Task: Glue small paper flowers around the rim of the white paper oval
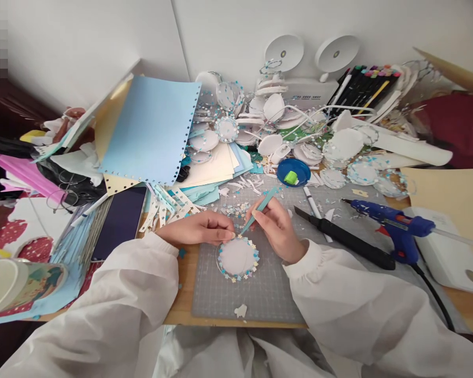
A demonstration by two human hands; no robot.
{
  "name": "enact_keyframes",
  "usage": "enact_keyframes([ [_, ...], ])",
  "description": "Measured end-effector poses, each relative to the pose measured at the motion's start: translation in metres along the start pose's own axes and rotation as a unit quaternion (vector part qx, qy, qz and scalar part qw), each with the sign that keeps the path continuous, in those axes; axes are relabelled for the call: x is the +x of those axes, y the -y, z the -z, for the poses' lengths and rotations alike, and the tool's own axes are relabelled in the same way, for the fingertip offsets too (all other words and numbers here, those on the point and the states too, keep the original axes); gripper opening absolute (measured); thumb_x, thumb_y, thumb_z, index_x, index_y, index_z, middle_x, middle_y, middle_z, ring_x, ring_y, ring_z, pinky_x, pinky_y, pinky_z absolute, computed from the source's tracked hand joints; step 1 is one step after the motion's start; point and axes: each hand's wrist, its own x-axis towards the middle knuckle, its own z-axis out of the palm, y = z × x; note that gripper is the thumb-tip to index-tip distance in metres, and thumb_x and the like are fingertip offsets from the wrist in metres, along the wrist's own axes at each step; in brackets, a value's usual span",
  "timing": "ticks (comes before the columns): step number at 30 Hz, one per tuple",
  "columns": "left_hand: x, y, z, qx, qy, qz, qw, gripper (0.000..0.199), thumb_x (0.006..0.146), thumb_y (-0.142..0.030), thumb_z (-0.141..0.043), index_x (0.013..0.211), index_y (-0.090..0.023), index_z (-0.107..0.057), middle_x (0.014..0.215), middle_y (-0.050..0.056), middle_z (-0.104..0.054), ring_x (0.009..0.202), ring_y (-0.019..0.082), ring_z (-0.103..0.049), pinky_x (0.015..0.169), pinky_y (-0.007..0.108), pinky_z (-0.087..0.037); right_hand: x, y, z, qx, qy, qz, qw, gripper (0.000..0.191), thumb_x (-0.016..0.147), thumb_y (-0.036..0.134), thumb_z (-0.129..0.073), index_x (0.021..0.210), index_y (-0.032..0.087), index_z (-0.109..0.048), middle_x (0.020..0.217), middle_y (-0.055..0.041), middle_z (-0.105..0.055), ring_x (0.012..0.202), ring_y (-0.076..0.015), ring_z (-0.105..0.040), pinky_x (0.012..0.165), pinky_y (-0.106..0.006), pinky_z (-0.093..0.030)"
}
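Observation:
Close to the front of the grey cutting mat (274, 294) lies a round white disc (239, 257), its rim ringed with small blue, cream and white paper stars. My left hand (205, 228) pinches at the disc's upper edge with thumb and fingertips; whatever is between them is too small to make out. My right hand (274, 226) is closed on teal tweezers (263, 207), whose tips point down beside my left fingertips. Loose paper stars (238, 207) are scattered just beyond both hands. A scrap of white paper (241, 311) rests near the mat's front edge.
A blue hot glue gun (398, 223), a black craft knife (350, 244) and a blue lid (294, 172) are at the right. Piled white discs (342, 147) fill the back. Blue punched paper (150, 131) leans at the left, above a dark phone-like slab (120, 223) and a paper cup (19, 286).

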Motion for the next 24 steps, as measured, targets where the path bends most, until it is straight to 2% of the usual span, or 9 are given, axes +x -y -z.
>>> enact_keyframes([
  [13, 0.001, 0.002, 0.002, 0.006, 0.012, -0.014, 1.0, 0.03, 0.089, -0.037, -0.056, 0.075, -0.012, -0.053, 0.068, -0.002, -0.042, 0.059, 0.008, -0.034, 0.053, 0.019, -0.027, -0.001, 0.01, -0.003, -0.041, 0.006, 0.011, 0.999, 0.022, 0.088, 0.043, -0.055, 0.084, 0.022, -0.05, 0.077, -0.0009, -0.056, 0.063, -0.0131, -0.053, 0.06, -0.03, -0.046],
  [19, 0.0, 0.0, 0.001, -0.007, 0.0, 0.007, 1.0, 0.033, 0.087, -0.042, -0.057, 0.074, -0.013, -0.051, 0.065, -0.003, -0.038, 0.058, 0.008, -0.033, 0.052, 0.019, -0.028, 0.0, 0.003, -0.001, -0.003, 0.001, 0.007, 1.0, 0.019, 0.088, 0.041, -0.056, 0.086, 0.022, -0.052, 0.079, -0.0009, -0.058, 0.063, -0.0128, -0.052, 0.06, -0.03, -0.046],
  [24, 0.0, 0.0, -0.001, -0.031, -0.003, 0.005, 1.0, 0.031, 0.088, -0.037, -0.057, 0.071, -0.013, -0.048, 0.064, -0.004, -0.034, 0.056, 0.007, -0.031, 0.05, 0.018, -0.026, -0.001, 0.0, 0.001, 0.034, -0.012, -0.016, 0.999, 0.016, 0.087, 0.037, -0.058, 0.089, 0.022, -0.053, 0.081, -0.0011, -0.059, 0.067, -0.013, -0.054, 0.059, -0.028, -0.045],
])
